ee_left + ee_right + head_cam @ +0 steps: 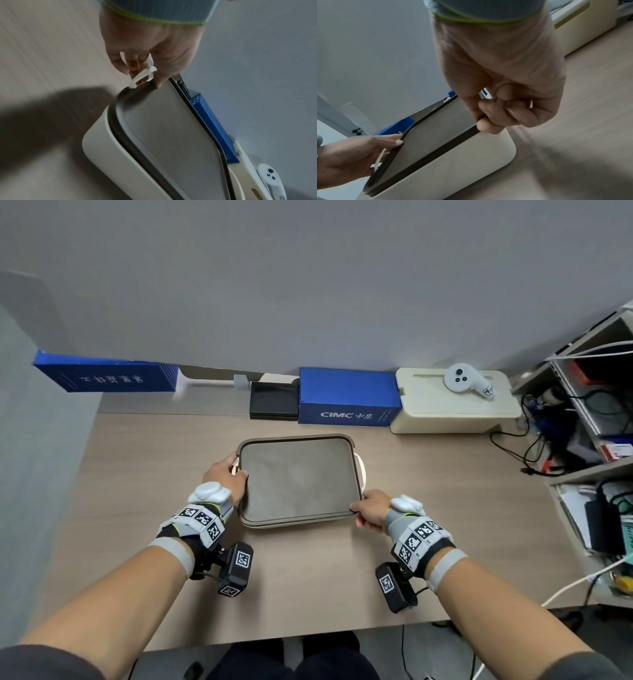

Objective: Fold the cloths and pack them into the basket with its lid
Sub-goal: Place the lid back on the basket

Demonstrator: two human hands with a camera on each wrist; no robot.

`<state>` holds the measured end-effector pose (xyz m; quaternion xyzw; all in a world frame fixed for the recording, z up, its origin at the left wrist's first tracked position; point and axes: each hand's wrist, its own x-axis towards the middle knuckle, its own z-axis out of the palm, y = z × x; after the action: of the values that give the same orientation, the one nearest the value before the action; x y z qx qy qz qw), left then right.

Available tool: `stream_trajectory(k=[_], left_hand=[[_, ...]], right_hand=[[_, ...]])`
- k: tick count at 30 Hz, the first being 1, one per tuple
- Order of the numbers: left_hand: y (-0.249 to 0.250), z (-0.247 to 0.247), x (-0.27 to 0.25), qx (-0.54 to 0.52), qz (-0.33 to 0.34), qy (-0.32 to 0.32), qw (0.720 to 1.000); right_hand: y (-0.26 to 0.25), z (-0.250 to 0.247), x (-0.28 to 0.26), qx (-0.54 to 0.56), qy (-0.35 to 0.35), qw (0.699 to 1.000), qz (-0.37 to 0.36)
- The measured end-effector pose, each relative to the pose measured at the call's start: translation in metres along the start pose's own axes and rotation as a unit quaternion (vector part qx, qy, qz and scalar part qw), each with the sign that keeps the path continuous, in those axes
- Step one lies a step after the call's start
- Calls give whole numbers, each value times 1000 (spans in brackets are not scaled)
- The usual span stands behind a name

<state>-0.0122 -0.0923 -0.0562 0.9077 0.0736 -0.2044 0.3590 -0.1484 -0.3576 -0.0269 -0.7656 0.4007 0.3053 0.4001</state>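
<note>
A cream basket stands mid-table with its brown lid lying on top. My left hand grips the lid's left edge beside the white side handle, thumb on top. My right hand pinches the lid's near right corner, fingers curled under the rim. No cloth is visible; the basket's inside is hidden by the lid.
Along the back wall stand a blue box, a black tray, a cream box with a white controller on it, and another blue box. Shelves with cables stand at right.
</note>
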Motion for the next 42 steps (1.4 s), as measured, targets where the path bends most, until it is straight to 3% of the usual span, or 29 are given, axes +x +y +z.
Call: stream_trajectory(k=[11,16,20,23,29,33,42], left_hand=[[-1,3,2,-19,-47,-55,997],[-7,4,1,-98,-100,-63,988],[-15,11,-10,-130,-131,-83,979],[-17,8,-10,-162,-143,-58,975],[-44,-45,15,-172,-155,17,973],[-63,-104,60,-160,-163,82,970],[-109,-196,147,-128,-135,91,978]], right_hand=[[-4,-4,2,29,-23,999,25],[-7,-10,8,119,4,993,-28],[-9,-13,11,117,-34,992,-38],[-20,-13,11,105,-32,992,-60],[-88,12,8,74,-56,989,-115],[-153,56,13,80,-69,984,-142],[-265,139,36,102,-83,980,-148]])
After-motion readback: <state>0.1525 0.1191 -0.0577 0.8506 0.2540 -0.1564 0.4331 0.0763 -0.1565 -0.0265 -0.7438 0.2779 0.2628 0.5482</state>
